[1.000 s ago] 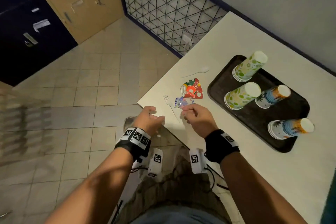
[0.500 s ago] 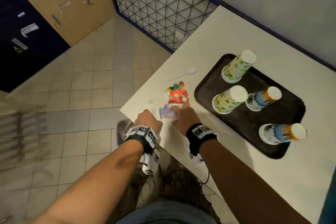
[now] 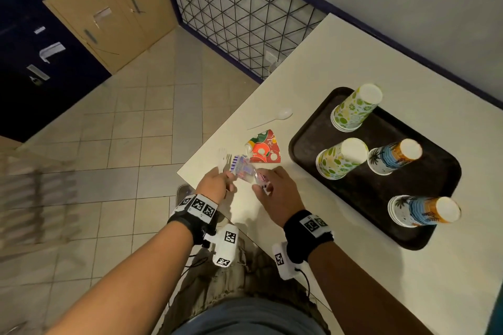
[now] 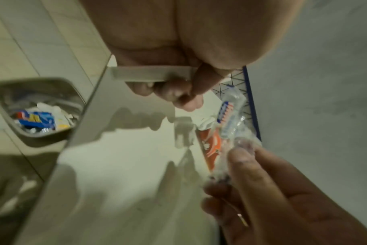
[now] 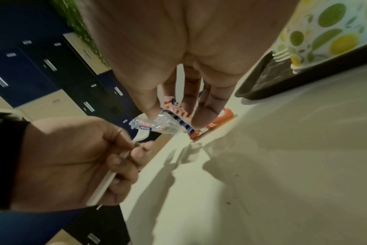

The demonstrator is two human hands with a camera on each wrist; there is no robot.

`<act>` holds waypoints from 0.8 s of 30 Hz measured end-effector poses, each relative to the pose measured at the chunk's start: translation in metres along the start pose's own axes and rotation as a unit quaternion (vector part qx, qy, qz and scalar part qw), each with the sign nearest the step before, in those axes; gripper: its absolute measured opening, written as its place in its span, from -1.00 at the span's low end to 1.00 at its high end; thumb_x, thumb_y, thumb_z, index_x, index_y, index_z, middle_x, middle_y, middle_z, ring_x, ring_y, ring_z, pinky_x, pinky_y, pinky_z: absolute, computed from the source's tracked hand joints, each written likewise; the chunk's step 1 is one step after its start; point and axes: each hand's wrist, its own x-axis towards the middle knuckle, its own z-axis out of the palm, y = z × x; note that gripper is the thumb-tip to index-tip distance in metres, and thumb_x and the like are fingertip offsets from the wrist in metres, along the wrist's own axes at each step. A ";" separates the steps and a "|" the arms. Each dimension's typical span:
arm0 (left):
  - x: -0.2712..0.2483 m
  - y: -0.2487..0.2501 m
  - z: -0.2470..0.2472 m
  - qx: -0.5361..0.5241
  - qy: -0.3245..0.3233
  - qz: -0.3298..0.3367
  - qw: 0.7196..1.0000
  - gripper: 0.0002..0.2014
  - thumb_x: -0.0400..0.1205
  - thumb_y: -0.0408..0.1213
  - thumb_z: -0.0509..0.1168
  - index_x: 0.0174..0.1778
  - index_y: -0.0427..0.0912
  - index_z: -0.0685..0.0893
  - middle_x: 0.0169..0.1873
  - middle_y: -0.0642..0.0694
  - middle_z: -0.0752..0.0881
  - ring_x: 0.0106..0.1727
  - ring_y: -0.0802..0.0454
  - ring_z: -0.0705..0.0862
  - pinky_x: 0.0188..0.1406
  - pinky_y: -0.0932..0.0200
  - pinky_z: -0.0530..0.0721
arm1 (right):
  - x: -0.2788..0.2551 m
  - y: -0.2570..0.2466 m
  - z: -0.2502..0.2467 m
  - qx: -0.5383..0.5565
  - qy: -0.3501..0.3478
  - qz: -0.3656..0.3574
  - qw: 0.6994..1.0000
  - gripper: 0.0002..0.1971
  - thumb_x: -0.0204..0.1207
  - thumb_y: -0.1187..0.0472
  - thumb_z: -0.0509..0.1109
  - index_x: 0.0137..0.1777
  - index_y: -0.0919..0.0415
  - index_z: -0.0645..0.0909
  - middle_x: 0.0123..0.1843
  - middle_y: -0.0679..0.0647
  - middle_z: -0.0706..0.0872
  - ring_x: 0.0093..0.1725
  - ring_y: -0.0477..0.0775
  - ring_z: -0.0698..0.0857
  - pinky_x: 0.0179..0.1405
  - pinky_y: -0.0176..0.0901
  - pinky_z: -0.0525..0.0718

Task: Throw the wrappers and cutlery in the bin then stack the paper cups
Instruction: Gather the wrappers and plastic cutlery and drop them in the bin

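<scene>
My left hand grips a white plastic fork by its handle at the table's corner. My right hand pinches a clear wrapper with blue and red print between thumb and fingers, just off the table. A red patterned wrapper lies flat behind it, and a white spoon farther back. Upside-down paper cups stand on a dark tray: two green-lemon ones and two blue-orange ones. The grey bin sits on the floor beside the table corner, with wrappers inside.
The white table runs along a grey wall, its corner by my left hand. A metal mesh panel and dark lockers stand beyond the tiled floor. My legs are under the table's near edge.
The fork and the clear wrapper lay on the table a second ago. My left hand has taken up the fork and my right hand has lifted the wrapper.
</scene>
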 end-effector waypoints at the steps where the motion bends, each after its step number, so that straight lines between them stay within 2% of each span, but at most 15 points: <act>1: -0.002 0.004 0.002 0.000 -0.005 0.015 1.000 -0.74 0.73 -0.25 0.18 -0.29 -0.08 0.61 -0.45 -0.07 0.63 -0.50 0.04 0.47 -0.45 0.19 0.40 | 0.001 -0.006 0.000 0.010 0.002 -0.004 1.000 -0.62 0.56 0.14 0.44 0.38 0.13 0.66 0.10 0.10 0.63 -0.02 0.06 0.63 0.11 -0.10 0.67; 3: -0.010 0.012 0.007 -0.049 -0.043 -0.007 0.998 -0.57 0.64 0.24 0.22 -0.16 -0.05 0.75 -0.46 -0.01 0.64 -0.52 0.07 0.45 -0.44 0.15 0.40 | 0.005 -0.018 -0.001 0.015 -0.014 -0.010 1.000 -0.57 0.60 0.11 0.42 0.46 0.12 0.61 0.22 0.13 0.68 0.15 0.09 0.66 0.21 -0.26 0.55; 4: -0.012 0.015 0.009 -0.072 -0.075 -0.019 0.994 -0.38 0.51 0.48 0.21 -0.03 0.00 0.81 -0.41 0.01 0.72 -0.48 0.07 0.53 -0.39 0.15 0.46 | 0.007 -0.022 0.000 0.017 -0.020 -0.022 0.999 -0.58 0.62 0.10 0.40 0.47 0.14 0.61 0.26 0.15 0.69 0.22 0.12 0.67 0.23 -0.26 0.53; 5: -0.010 0.016 0.012 -0.086 -0.094 -0.015 0.992 -0.26 0.41 0.60 0.22 0.10 0.02 0.83 -0.27 -0.01 0.82 -0.36 0.03 0.67 -0.26 0.11 0.58 | 0.009 -0.024 0.001 0.028 -0.023 -0.036 0.999 -0.60 0.63 0.11 0.39 0.44 0.17 0.62 0.26 0.18 0.70 0.24 0.15 0.68 0.25 -0.20 0.57; 7: -0.013 0.021 0.016 -0.012 -0.091 0.036 0.995 -0.35 0.57 0.43 0.23 0.20 -0.08 0.81 -0.09 -0.16 0.87 -0.01 -0.15 0.82 0.04 0.04 0.68 | 0.010 -0.025 0.004 0.070 -0.026 -0.060 0.995 -0.66 0.61 0.18 0.39 0.35 0.24 0.66 0.19 0.19 0.72 0.18 0.17 0.71 0.21 -0.02 0.67; 9: -0.011 0.023 0.016 0.129 -0.046 0.097 0.986 -0.54 0.81 0.05 0.09 0.24 -0.23 0.72 -0.11 -0.34 0.77 0.05 -0.32 0.78 -0.06 0.05 0.60 | 0.012 -0.027 -0.001 0.110 -0.025 -0.061 0.992 -0.67 0.57 0.18 0.43 0.32 0.20 0.67 0.09 0.11 0.75 0.04 0.07 0.73 0.09 -0.07 0.71; 10: -0.009 0.025 0.015 0.162 -0.016 0.111 0.980 -0.58 0.84 -0.04 0.04 0.20 -0.26 0.70 -0.10 -0.45 0.72 0.01 -0.37 0.75 -0.10 0.02 0.57 | 0.015 -0.027 -0.006 0.120 -0.028 -0.050 0.991 -0.64 0.55 0.16 0.47 0.35 0.15 0.66 0.06 0.05 0.76 -0.03 0.01 0.74 0.03 -0.13 0.73; 11: -0.008 0.027 0.012 0.164 -0.003 0.107 0.981 -0.56 0.84 -0.05 0.02 0.08 -0.28 0.70 -0.13 -0.49 0.69 -0.08 -0.38 0.72 -0.15 -0.02 0.56 | 0.019 -0.024 -0.011 0.117 -0.021 -0.039 0.992 -0.61 0.54 0.14 0.50 0.37 0.13 0.65 0.05 0.02 0.78 -0.07 -0.02 0.75 0.00 -0.15 0.74; 13: -0.005 0.029 0.005 0.131 0.019 0.086 0.987 -0.50 0.83 0.02 0.03 -0.14 -0.27 0.69 -0.25 -0.36 0.66 -0.27 -0.25 0.63 -0.27 0.02 0.50 | 0.033 -0.012 -0.019 0.059 0.047 -0.037 0.996 -0.61 0.50 0.23 0.52 0.33 0.24 0.68 0.05 0.13 0.79 -0.06 0.06 0.76 -0.01 -0.07 0.78; 14: -0.003 0.029 0.003 0.119 0.029 0.073 0.990 -0.49 0.83 0.03 0.05 -0.17 -0.26 0.70 -0.30 -0.29 0.67 -0.29 -0.20 0.61 -0.29 0.05 0.47 | 0.043 -0.005 -0.020 0.026 0.086 -0.034 0.995 -0.62 0.47 0.29 0.52 0.29 0.33 0.69 0.04 0.23 0.77 -0.06 0.13 0.75 -0.02 0.00 0.80; 16: 0.000 0.030 0.001 0.080 0.031 0.048 0.995 -0.54 0.80 0.04 0.14 -0.27 -0.18 0.68 -0.34 -0.19 0.69 -0.25 -0.18 0.65 -0.24 0.06 0.55 | 0.063 0.006 -0.019 -0.024 0.104 -0.007 0.994 -0.56 0.45 0.27 0.53 0.32 0.42 0.64 0.09 0.34 0.70 -0.08 0.22 0.72 -0.03 0.06 0.81; 18: 0.001 0.030 0.001 0.009 0.019 0.008 1.000 -0.57 0.66 0.14 0.23 -0.31 -0.14 0.67 -0.35 -0.20 0.72 -0.25 -0.19 0.69 -0.18 -0.02 0.60 | 0.081 0.006 -0.017 -0.077 0.042 0.080 0.993 -0.43 0.55 0.13 0.49 0.50 0.33 0.47 0.31 0.32 0.54 0.06 0.26 0.70 0.13 0.06 0.75; 20: 0.001 0.028 -0.001 -0.064 0.013 -0.031 0.997 -0.52 0.55 0.22 0.22 -0.37 -0.16 0.66 -0.53 -0.16 0.67 -0.48 -0.14 0.62 -0.28 0.01 0.55 | 0.092 0.003 -0.015 -0.110 -0.022 0.155 0.982 -0.45 0.60 0.11 0.40 0.55 0.18 0.37 0.41 0.26 0.46 0.21 0.31 0.65 0.14 0.10 0.68; 22: -0.007 0.032 -0.002 -0.090 -0.007 -0.046 0.995 -0.46 0.60 0.24 0.10 -0.48 -0.12 0.56 -0.63 -0.11 0.56 -0.63 -0.05 0.47 -0.43 0.16 0.43 | 0.098 0.001 -0.011 -0.115 -0.031 0.154 0.981 -0.49 0.60 0.18 0.35 0.53 0.13 0.38 0.41 0.25 0.49 0.26 0.37 0.62 0.10 0.12 0.66; 24: -0.009 0.036 -0.005 -0.093 -0.024 -0.063 0.993 -0.48 0.64 0.19 0.02 -0.43 -0.12 0.52 -0.61 -0.12 0.52 -0.64 -0.05 0.42 -0.47 0.19 0.37 | 0.101 0.002 -0.009 -0.109 -0.040 0.155 0.981 -0.52 0.60 0.21 0.34 0.51 0.16 0.40 0.40 0.27 0.51 0.28 0.38 0.61 0.13 0.13 0.65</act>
